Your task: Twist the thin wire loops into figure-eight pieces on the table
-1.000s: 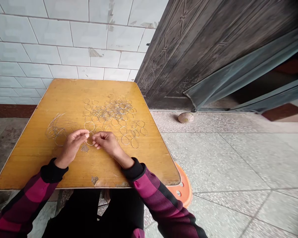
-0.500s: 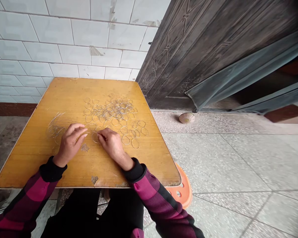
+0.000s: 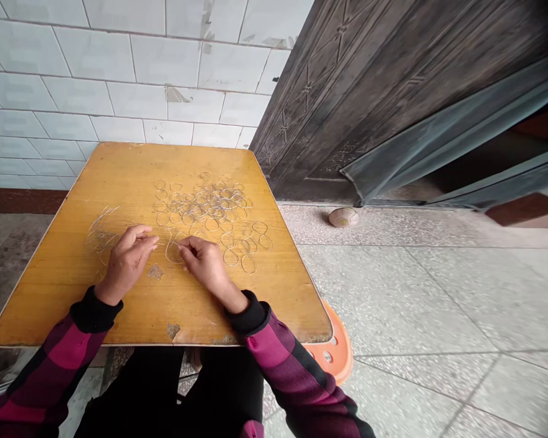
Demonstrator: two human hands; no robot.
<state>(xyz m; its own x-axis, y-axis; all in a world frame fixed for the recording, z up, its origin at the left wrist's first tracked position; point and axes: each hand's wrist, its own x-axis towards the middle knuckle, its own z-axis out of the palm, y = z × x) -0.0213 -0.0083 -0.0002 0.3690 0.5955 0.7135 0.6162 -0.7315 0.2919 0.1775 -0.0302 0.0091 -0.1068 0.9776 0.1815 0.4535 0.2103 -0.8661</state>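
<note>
1. While both hands hover low over the near half of the wooden table point(image 3: 119, 170), a thin bent wire point(image 3: 170, 243) is stretched between them, just above the tabletop and slightly left of the table's middle.
2. The right hand point(image 3: 205, 263) is nearly closed: thumb and forefinger are pressed together on the right end of the bent wire, and the remaining fingers are curled under.
3. The left hand point(image 3: 126, 258) is loosely curled, with its fingertips drawn together at the wire's left end. The strand is too fine for it to be told whether it is actually gripped there.
4. A pile of wire loops point(image 3: 207, 204) is spread over the middle of the table, just beyond the hands, with the loops overlapping one another.
5. A few single loops point(image 3: 246, 252) are scattered to the right of the right hand, lying flat and near the pile.
6. A small tangle of loose wires point(image 3: 99, 234) is seen at the left, just beyond the left hand.
7. Both forearms are covered by magenta-and-black checked sleeves point(image 3: 283, 359) with black cuffs.
8. An orange plastic stool point(image 3: 340, 353) is partly hidden under the table's near right corner.
9. A small round object point(image 3: 342, 216) is found on the floor at the foot of a dark carved door point(image 3: 393, 91), and a white tiled wall point(image 3: 119, 79) rises behind the table.
</note>
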